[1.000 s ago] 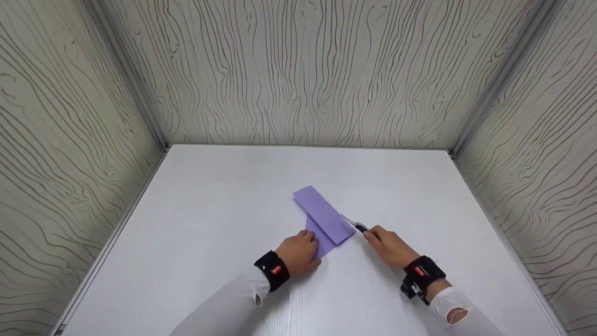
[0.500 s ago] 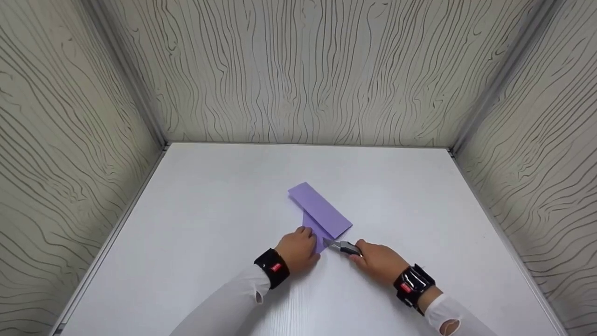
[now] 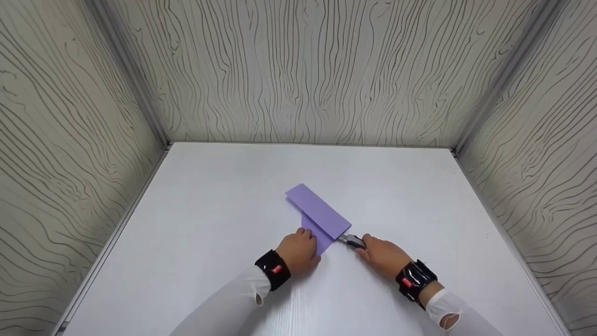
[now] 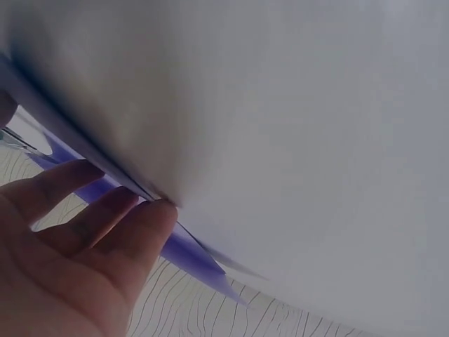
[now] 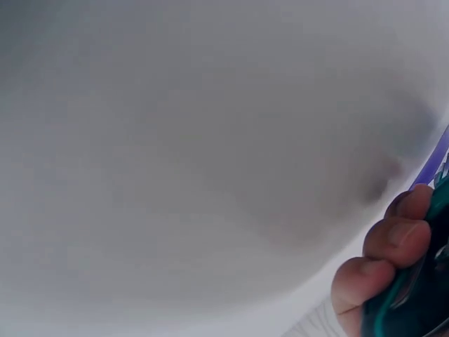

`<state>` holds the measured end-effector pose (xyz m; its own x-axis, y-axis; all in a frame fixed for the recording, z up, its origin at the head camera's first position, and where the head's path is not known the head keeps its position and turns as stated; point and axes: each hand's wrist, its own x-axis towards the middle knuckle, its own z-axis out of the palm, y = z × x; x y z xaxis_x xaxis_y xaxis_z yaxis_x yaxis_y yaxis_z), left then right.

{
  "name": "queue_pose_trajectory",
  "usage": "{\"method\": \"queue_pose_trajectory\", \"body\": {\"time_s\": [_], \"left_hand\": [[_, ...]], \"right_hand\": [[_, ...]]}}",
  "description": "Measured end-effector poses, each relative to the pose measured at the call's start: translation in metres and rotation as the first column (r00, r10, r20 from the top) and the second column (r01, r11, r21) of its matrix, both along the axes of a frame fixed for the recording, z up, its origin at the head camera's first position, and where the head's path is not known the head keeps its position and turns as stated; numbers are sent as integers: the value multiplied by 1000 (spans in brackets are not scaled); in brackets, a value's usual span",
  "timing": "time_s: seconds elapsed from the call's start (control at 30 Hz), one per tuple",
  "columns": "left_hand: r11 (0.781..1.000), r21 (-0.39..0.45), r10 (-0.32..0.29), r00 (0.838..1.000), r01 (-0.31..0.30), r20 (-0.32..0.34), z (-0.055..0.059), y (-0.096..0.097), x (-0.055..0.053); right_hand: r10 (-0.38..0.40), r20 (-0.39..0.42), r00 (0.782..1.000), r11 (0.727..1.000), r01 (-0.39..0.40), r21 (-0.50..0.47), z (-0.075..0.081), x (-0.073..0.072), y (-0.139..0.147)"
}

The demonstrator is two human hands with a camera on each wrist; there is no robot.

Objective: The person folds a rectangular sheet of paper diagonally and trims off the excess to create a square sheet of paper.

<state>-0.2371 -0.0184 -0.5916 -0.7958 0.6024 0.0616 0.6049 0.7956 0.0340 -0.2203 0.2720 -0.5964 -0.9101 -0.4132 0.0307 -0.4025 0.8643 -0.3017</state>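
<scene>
A folded sheet of purple paper (image 3: 319, 212) lies slantwise on the white table, its upper flap resting over a lower corner. My left hand (image 3: 297, 253) presses that lower corner down; the left wrist view shows its fingertips (image 4: 160, 210) against the paper, fingers fairly straight. In my right hand (image 3: 385, 257) I grip a utility knife (image 3: 353, 241) with a grey and black handle, its teal edging (image 5: 389, 309) visible in the right wrist view. The knife's front end meets the near right end of the fold. Its blade is mostly hidden, apparently beneath the flap.
The white tabletop (image 3: 224, 186) surrounds the paper on all sides. Behind it stands a wood-grain patterned wall (image 3: 298, 74), with similar walls to the left and right. Both wrists wear black straps.
The knife has moved from the flap's right edge, down over the lower corner, then to the fold's near end. My left hand stays on the paper, which has shifted slightly left.
</scene>
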Motion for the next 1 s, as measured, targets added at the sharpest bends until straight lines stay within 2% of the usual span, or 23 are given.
{"method": "queue_pose_trajectory", "body": {"time_s": [0.17, 0.3, 0.5, 0.63, 0.87, 1.0], "left_hand": [[1000, -23, 4, 1000, -4, -6, -1, 0, 3], [999, -35, 0, 1000, -1, -12, -1, 0, 6], [998, -56, -12, 999, 9, -49, -3, 0, 6], [998, -56, -12, 998, 9, -55, -3, 0, 6], [998, -54, -41, 997, 37, -73, 5, -3, 10], [998, -47, -46, 997, 44, -54, 8, -5, 9]], "right_hand": [[-21, -35, 999, 1000, 21, 5, -2, -4, 9], [-41, -26, 999, 999, 42, 24, -3, -6, 14], [-54, -10, 998, 998, 54, 8, 6, -5, 16], [-61, -22, 998, 998, 62, 11, 6, -6, 20], [-51, -62, 997, 998, 53, 33, 3, -7, 23], [-43, -52, 998, 998, 45, 36, 1, -8, 23]]}}
